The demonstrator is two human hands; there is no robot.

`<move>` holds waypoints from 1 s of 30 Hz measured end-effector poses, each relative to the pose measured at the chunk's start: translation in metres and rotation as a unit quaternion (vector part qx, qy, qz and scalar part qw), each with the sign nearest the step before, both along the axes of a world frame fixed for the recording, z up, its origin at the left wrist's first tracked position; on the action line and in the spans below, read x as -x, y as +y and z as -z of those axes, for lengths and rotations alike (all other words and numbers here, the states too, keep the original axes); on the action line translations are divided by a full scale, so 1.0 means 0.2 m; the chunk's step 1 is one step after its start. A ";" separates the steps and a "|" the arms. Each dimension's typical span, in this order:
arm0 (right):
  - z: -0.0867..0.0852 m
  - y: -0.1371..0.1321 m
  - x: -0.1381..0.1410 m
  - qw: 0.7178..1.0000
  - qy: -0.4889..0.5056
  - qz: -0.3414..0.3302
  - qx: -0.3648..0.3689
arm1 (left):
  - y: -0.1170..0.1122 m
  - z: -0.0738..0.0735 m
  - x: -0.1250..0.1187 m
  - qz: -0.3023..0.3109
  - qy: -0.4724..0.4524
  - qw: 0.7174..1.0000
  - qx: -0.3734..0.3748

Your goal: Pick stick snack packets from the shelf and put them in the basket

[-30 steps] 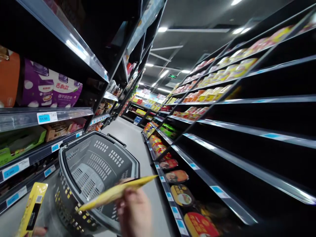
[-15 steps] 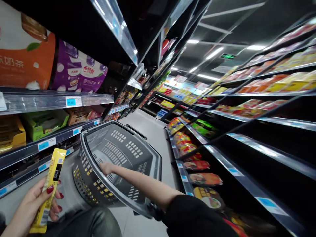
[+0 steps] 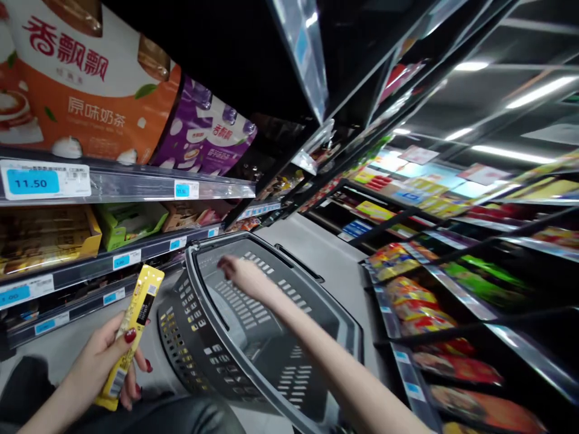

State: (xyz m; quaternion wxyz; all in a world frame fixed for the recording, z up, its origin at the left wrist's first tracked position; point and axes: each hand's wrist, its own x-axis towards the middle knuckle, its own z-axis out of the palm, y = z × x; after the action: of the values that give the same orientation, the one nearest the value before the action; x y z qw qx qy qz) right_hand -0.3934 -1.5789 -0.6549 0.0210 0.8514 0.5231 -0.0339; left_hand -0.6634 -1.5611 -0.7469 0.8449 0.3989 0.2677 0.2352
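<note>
Left hand (image 3: 103,361): closed on the lower half of a yellow stick packet (image 3: 136,319), thumb on the front face and fingers curled behind; the grip is a pinch, not a full wrap.
Yellow stick packet: held nearly upright with its top leaning toward the basket (image 3: 202,301), just beside the outer wall and outside the rim.
Right hand (image 3: 239,274): open, fingers loosely spread, holding nothing; it reaches over the rim into the basket's upper part. Whether it touches the inner wall cannot be told.
Basket: grey, slotted, tilted with its mouth toward the camera. What supports it is hidden. Yellow shows through the wall holes – its source is unclear.
Left surroundings: a shelf (image 3: 136,187) with a price label (image 3: 34,181) reading 11.50, an orange pack (image 3: 67,78) and a purple pack (image 3: 203,132) above it.
Right surroundings: low shelves of bowls (image 3: 407,301) across the grey floor (image 3: 325,259).
Risk, packet: the pinch sits low on a long, thin packet, so a knock against the rim could likely lever it out of the fingers and drop it to the floor.
Risk, basket: given the tilt, weight pressed on the inner wall by the reaching arm could tip it further – loose contents could slide toward the mouth.
</note>
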 end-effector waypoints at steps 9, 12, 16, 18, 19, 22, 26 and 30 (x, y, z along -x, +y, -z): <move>-0.19 -0.28 0.53 0.913 0.359 -0.112 -0.155 | -0.03 0.01 0.06 0.188 -0.011 0.974 -0.122; 0.00 -0.29 0.56 0.832 0.530 -0.062 -0.153 | 0.00 0.00 0.09 0.196 0.000 0.973 -0.124; 0.19 -0.31 0.53 0.723 0.604 0.051 -0.333 | 0.12 -0.02 0.17 0.085 0.016 0.990 -0.115; 0.26 -0.33 0.54 0.678 0.625 0.074 -0.379 | 0.16 -0.04 0.20 -0.026 0.038 0.992 -0.114; 0.28 -0.33 0.55 0.662 0.635 0.082 -0.389 | 0.17 -0.05 0.20 -0.074 0.046 0.990 -0.109; 0.33 -0.34 0.59 0.634 0.654 0.095 -0.401 | 0.16 -0.08 0.18 -0.160 0.054 0.982 -0.083; 0.37 -0.35 0.56 0.627 0.658 0.065 -0.413 | 0.13 -0.06 0.16 -0.188 0.067 0.975 -0.095; 0.38 -0.39 0.47 0.679 0.566 -0.056 -0.464 | 0.17 0.00 0.22 -0.182 0.038 0.940 -0.285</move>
State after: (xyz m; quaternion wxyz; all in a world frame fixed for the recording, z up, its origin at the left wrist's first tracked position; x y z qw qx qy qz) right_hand -0.4879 -1.6567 -0.7305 -0.6750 0.5393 0.4307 -0.2608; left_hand -0.7080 -1.5265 -0.7478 0.6273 0.5764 0.2896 0.4363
